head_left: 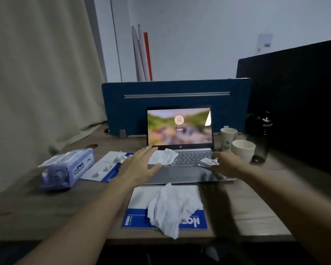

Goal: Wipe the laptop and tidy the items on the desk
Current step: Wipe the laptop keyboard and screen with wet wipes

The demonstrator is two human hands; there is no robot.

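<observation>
Your left hand hovers with fingers spread apart over a crumpled tissue on the keyboard's left side; your right hand pinches a smaller tissue at the right side, though blur hides the exact finger positions. The open laptop sits mid-desk with its screen lit, so pressing on the keys could trigger input. Your right forearm is near two paper cups; a wide sweep might topple them. The laptop is silver-grey, with its lid upright.
</observation>
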